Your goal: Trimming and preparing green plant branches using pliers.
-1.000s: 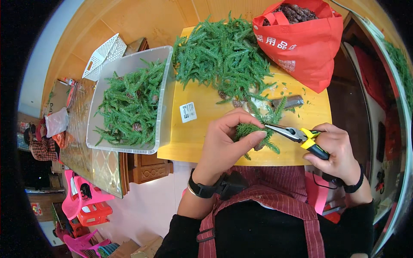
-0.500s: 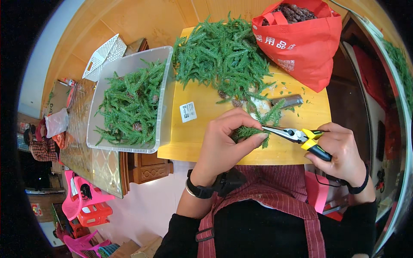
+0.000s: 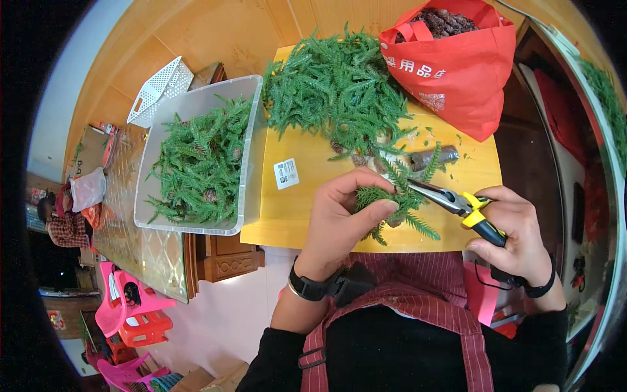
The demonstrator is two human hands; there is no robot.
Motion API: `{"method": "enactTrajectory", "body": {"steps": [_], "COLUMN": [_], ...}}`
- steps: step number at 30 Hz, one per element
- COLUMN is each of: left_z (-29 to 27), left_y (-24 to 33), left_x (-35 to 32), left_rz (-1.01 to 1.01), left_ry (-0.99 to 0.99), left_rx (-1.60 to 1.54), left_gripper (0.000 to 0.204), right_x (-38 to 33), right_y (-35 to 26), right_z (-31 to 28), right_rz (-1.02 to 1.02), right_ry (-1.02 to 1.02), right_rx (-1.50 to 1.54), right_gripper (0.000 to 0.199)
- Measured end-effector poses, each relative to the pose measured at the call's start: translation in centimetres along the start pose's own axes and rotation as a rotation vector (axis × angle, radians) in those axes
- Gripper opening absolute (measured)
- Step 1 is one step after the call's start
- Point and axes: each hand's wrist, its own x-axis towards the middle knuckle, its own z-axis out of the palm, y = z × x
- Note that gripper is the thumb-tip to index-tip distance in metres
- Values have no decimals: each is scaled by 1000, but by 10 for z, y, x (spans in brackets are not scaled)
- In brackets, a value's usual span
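Thumb and fingers of my left hand pinch an artificial pine sprig above the yellow board. Its green needled branches spread out, and a bit of brown shows beneath them. My right hand is wrapped round the yellow-and-black handles of long-nose pliers. The pliers' tips reach the middle of the sprig, close to my left fingertips; whether they grip anything there is too small to tell. Just beyond lies a brown roll among green scraps. A heap of green sprigs covers the board's far side.
Left of the board stands a clear plastic bin holding sprigs with pine cones. A red bag of pine cones sits at the far right. A white label lies on the board; a white basket stands behind the bin.
The sprig has turned and its branches now fan out more widely between my hands. The pliers have shifted slightly right, their tips now higher against it.
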Motion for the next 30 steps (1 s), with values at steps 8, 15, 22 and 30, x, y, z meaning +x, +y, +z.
{"method": "enactTrajectory", "body": {"steps": [8, 15, 22, 30], "left_z": [0, -45, -136, -158], "left_y": [6, 57, 128, 126], "left_x": [-2, 0, -10, -18], "left_rz": [-98, 136, 255, 186], "left_ry": [62, 216, 444, 396], "left_rx": [-198, 107, 224, -11], "left_gripper": [18, 19, 12, 18], "right_x": [-3, -25, -41, -46], "right_y": [10, 25, 45, 55], "right_z": [1, 4, 14, 15], "right_rz": [65, 411, 458, 562], "right_ry": [35, 185, 212, 175], "right_rx": [-2, 28, 90, 129], "right_gripper": [35, 18, 11, 16]}}
